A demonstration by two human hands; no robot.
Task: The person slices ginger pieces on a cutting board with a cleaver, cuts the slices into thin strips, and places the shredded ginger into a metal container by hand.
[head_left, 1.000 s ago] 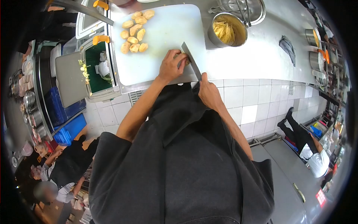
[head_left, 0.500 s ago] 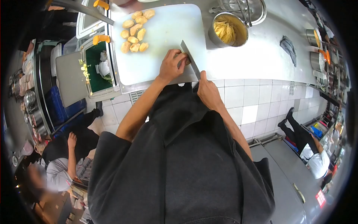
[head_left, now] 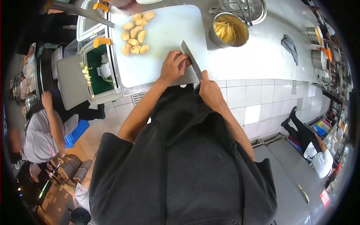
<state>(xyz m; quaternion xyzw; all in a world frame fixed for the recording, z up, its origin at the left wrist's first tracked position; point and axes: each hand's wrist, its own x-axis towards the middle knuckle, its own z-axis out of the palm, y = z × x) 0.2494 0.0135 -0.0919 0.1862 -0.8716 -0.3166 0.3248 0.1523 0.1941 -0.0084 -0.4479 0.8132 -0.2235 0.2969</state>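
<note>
My left hand (head_left: 174,67) has its fingers curled over a small yellow-brown root piece (head_left: 188,63), which is mostly hidden, near the front of the white cutting board (head_left: 165,22). A kitchen knife (head_left: 191,58) is gripped at its handle by my right hand (head_left: 211,91). Its blade slants up and left, right beside the held piece and my left fingertips. Several peeled yellow root pieces (head_left: 134,33), perhaps ginger, lie in rows at the board's left side. To the right of the board stands a metal pot (head_left: 243,36) holding thin yellow shreds (head_left: 224,32).
Left of the board is an open bin (head_left: 98,80) with scraps on its rim. Behind the pot sits a metal bowl (head_left: 258,13) with utensils. A grey cloth (head_left: 289,48) lies on the steel counter (head_left: 247,65). Co-workers are at left (head_left: 43,135) and right (head_left: 318,159).
My hands and the knife have hardly moved. At left, a co-worker has shifted outward and a blue object now shows beside them. Another person's shoulder appears at lower left.
</note>
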